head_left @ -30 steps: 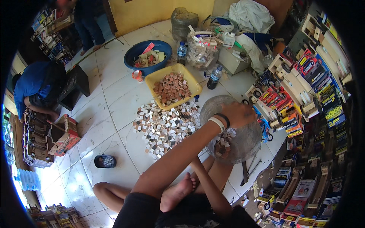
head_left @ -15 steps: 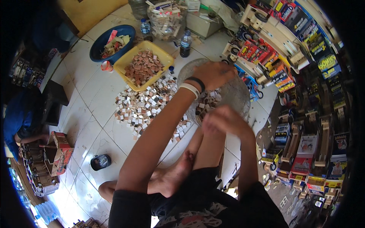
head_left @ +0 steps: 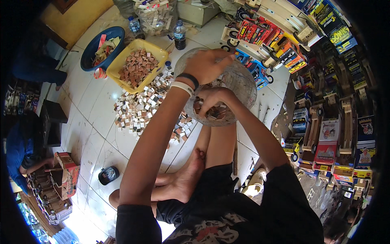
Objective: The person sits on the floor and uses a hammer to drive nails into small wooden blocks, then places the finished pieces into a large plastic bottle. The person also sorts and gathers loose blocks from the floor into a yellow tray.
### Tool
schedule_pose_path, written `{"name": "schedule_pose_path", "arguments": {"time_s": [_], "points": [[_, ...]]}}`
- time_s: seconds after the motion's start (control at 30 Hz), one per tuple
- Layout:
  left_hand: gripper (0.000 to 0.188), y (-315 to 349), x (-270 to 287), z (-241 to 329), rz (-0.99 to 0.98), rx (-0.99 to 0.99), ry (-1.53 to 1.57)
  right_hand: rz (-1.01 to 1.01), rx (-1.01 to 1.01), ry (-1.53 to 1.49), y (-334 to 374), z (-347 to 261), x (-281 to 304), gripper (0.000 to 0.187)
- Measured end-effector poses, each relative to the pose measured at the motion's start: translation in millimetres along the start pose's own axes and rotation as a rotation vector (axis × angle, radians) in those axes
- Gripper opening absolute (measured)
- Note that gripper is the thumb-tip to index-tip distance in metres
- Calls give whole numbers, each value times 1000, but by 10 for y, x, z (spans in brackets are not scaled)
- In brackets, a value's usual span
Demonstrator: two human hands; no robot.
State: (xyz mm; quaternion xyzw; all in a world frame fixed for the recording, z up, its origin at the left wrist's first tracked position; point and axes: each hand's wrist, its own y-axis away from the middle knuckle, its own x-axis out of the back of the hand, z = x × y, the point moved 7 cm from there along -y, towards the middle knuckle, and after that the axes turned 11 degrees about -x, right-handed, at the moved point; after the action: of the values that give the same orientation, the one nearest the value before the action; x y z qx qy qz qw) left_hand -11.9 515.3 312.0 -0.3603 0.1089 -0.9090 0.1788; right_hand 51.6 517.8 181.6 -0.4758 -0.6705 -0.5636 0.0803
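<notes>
A round, greyish, see-through container [head_left: 243,87] stands in front of me by my raised leg, with small square wooden pieces inside. My left hand [head_left: 206,66], with a black and a white band at the wrist, is over its far left side, fingers stretched to the right; I see nothing held. My right hand [head_left: 215,97] reaches into the container's opening, fingers apart and bent down at the brown pieces [head_left: 218,112]; its fingertips are partly hidden. Left of the container, a heap of white, brown and dark square pieces [head_left: 142,107] lies on the tiles.
A yellow basin [head_left: 133,87] holds brown squares, beside a blue basin [head_left: 86,61] of scraps. A dark bottle [head_left: 179,35] and a bag of wood strips [head_left: 156,18] stand behind. Wooden toy trucks [head_left: 254,67] line the right. A small black tray [head_left: 108,175] lies left. A person [head_left: 24,140] sits far left.
My left hand has moved left across the container. The right hand has gone from its near edge into the opening. The whole view has shifted, and the container appears tilted toward me.
</notes>
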Motion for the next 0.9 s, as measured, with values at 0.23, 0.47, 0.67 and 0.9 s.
{"name": "schedule_pose_path", "arguments": {"time_s": [0.23,0.47,0.67,0.9], "points": [[51,58,-27,26,13,-19,36,-8,-94,138,-47,6,-110,107],[49,12,-5,32,49,-60,10,240,62,141,-100,100,-273,90],[52,53,5,33,19,3,-100,407,101,-77,75,200,-250,74],[52,52,45,29,9,-14,-89,668,145,-369,226,377,-29,62]]}}
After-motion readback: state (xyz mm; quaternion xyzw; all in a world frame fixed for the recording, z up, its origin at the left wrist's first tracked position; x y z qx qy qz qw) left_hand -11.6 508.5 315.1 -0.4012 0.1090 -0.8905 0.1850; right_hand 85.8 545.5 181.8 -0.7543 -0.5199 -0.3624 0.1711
